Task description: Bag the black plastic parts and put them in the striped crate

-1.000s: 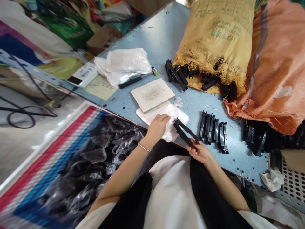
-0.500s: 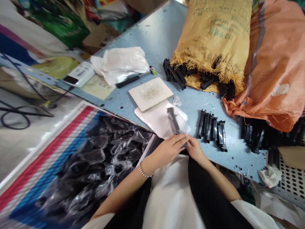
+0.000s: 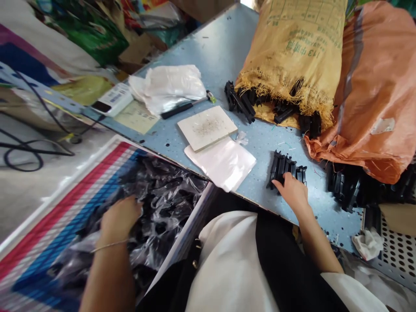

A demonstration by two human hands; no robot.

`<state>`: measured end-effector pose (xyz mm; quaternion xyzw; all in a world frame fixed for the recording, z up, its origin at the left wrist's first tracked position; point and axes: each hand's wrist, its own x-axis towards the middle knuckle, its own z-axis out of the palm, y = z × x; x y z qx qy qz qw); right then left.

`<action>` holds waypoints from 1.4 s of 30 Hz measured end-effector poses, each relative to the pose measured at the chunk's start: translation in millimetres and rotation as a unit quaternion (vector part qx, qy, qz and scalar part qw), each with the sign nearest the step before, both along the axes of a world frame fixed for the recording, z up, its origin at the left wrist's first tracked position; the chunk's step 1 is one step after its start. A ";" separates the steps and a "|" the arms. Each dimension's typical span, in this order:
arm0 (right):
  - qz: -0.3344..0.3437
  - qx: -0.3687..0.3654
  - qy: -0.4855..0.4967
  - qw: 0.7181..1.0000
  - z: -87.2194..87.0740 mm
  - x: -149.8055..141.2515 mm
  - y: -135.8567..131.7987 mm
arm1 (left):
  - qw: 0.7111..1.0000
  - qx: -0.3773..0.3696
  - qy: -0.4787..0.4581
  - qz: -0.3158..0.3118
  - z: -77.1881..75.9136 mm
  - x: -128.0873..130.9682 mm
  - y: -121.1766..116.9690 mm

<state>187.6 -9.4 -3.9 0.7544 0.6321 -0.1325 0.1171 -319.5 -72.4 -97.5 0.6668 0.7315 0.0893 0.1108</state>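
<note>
**A:** While right hand (image 3: 292, 190) sits on the clips (image 3: 286, 170), I judge the row is the weak point. Fingers lie flat over the near ends, spread, not pinched round any one. A nudge could fan the row out or push a piece off the worktop (image 3: 211, 47) edge, which is near.

**B:** Left hand (image 3: 118, 219)?

**A:** Down in the bin (image 3: 65, 203), among bagged parts (image 3: 162, 199). Blurred; grip looks loosely curled over the film, can't tell if it holds anything. Risk as I see it: loose film snags on fingers and drags a bagged part out.

**B:** Clips themselves?

**A:** Black moulded plastic, long and narrow, ribbed ends. Several side by side, touching, on the blue worktop just right of the bags (image 3: 222, 162). Matt, hard-looking, light I'd guess, so they slide easily.

**B:** Anything else close?

**A:** Bags are a flat clear stack at the worktop edge, corner overhanging, so it could slip into the bin. White block (image 3: 207, 128) touches the stack's far side. More clips spill from the sack (image 3: 292, 56) further back, well apart from the row.
</note>
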 end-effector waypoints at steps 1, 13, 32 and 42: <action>-0.005 -0.009 -0.009 1.000 0.5 -3.6 1.5 | 0.999 0.033 0.005 0.039 4.5 32.7 12.5; -0.165 0.005 0.539 0.826 -18.4 29.3 -16.3 | 0.947 -0.016 -0.271 -0.172 24.8 240.9 117.1; -0.230 -0.311 0.850 0.359 -68.2 -52.1 -30.7 | 0.929 0.135 -0.234 -0.252 34.6 224.7 108.1; -0.157 -0.030 0.727 0.668 -58.1 -71.1 -20.1 | 0.881 0.136 -0.237 -0.388 72.7 265.9 31.2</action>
